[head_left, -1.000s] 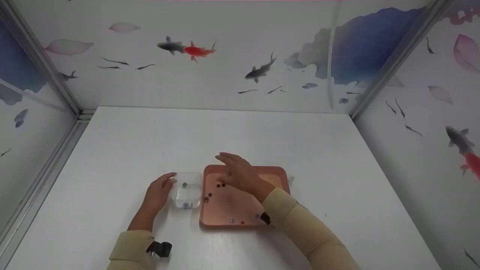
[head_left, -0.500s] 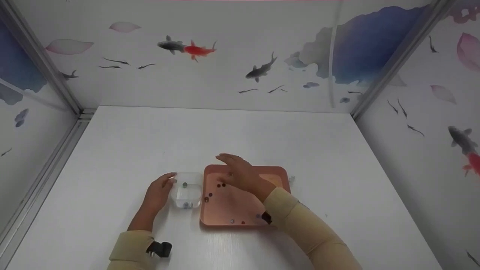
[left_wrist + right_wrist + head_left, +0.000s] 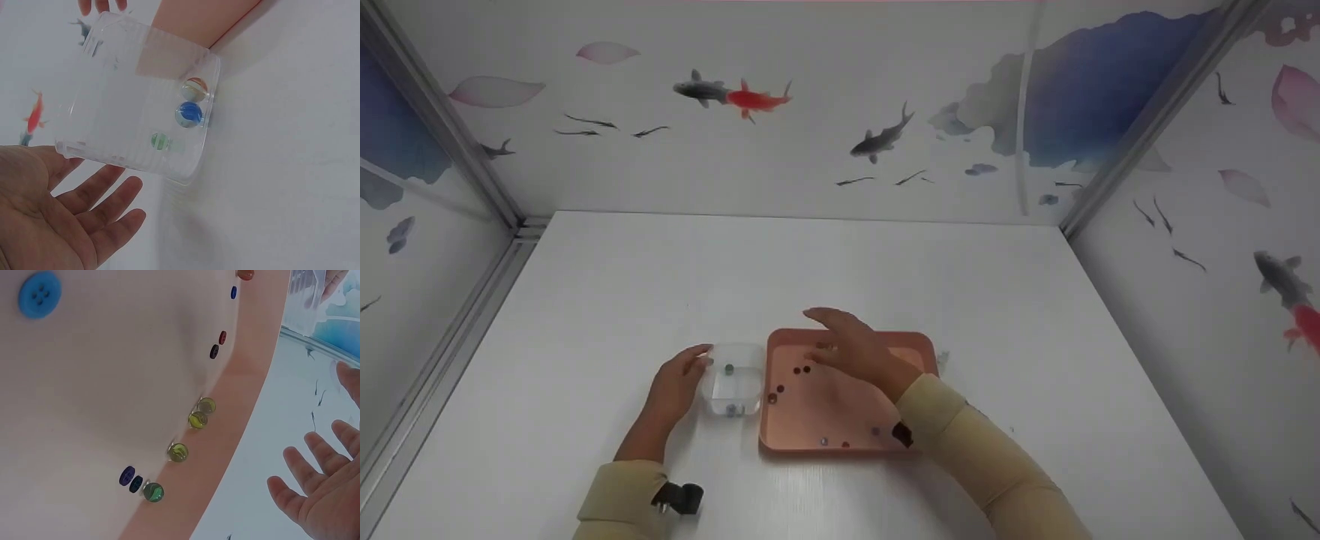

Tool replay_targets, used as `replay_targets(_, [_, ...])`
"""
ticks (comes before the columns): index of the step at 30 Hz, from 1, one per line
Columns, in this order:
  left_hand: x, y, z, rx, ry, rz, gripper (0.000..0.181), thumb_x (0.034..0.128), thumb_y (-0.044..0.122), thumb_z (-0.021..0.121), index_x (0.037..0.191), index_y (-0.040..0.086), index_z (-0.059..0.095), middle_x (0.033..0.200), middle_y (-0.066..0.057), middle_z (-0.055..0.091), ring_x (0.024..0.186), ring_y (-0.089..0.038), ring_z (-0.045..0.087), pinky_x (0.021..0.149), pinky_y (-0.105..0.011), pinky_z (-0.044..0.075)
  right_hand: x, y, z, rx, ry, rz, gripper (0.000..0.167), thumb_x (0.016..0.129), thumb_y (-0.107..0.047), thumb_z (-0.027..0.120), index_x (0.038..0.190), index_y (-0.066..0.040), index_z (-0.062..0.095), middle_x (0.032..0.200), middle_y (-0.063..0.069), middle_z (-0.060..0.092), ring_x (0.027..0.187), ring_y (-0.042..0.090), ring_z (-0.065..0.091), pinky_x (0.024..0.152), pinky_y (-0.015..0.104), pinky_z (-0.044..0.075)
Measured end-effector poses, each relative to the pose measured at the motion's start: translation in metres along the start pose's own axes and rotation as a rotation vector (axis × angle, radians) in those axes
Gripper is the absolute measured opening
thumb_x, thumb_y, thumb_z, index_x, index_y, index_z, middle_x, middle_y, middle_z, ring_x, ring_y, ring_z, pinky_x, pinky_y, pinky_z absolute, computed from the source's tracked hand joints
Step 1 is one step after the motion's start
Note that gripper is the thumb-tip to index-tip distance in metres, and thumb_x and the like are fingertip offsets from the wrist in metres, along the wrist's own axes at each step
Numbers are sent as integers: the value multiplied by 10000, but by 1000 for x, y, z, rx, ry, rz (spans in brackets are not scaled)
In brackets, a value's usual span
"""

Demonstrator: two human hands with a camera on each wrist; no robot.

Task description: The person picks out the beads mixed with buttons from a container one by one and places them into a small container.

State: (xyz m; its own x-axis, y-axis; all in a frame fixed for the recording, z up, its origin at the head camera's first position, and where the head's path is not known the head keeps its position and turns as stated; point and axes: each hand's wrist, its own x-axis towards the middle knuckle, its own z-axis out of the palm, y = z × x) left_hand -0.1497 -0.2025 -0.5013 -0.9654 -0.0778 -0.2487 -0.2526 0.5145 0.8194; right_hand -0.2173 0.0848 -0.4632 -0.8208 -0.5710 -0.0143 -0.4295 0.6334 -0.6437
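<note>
In the head view, a clear plastic box (image 3: 739, 381) stands against the left edge of a salmon-pink tray (image 3: 802, 420). My left hand (image 3: 673, 390) touches the box's left side with relaxed fingers. A blue marble (image 3: 189, 115), an orange-and-white marble (image 3: 194, 89) and a green marble (image 3: 160, 140) lie inside the box. Over the tray's far part hovers my right hand (image 3: 851, 351), fingers loosely spread and nothing seen in them. Along the tray's wall, the right wrist view has several yellow-green marbles (image 3: 178, 452), a green marble (image 3: 153, 492) and small dark buttons (image 3: 127, 476).
A large light-blue button (image 3: 40, 295) lies on the tray's floor. A small transparent item (image 3: 943, 360) sits just right of the tray. The white table (image 3: 825, 270) ends at a back wall (image 3: 810, 165) printed with fish, with side walls left and right.
My right hand has shifted slightly to the right over the tray. The left hand and the box have stayed in place.
</note>
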Motion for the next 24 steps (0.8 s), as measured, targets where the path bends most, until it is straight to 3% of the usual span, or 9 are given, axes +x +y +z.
replay_targets(14, [0,-1,0,4,9,9,419,1061,250,374,1432,68,442,1469,-207,424,1394,-407,315,1140,-541,260,-6,10,-7,50,86,16,617,908,-342,676,1449,-160,444,1480,55,444,1397,255,364,1122,462,341])
replay_targets(18, [0,-2,0,16,13,17,420,1061,253,373,1431,66,443,1458,-211,436,1386,-411,325,1136,-546,266,-10,14,-10,138,86,59,612,902,-365,678,1439,-171,459,1476,36,445,1384,237,374,1068,462,403])
replay_targets(24, [0,-1,1,12,12,7,425,1061,256,371,1440,73,433,1468,-206,427,1390,-406,322,1136,-546,265,-15,18,-16,248,94,121,547,930,-276,661,1434,-187,467,1468,44,450,1345,216,407,985,428,465])
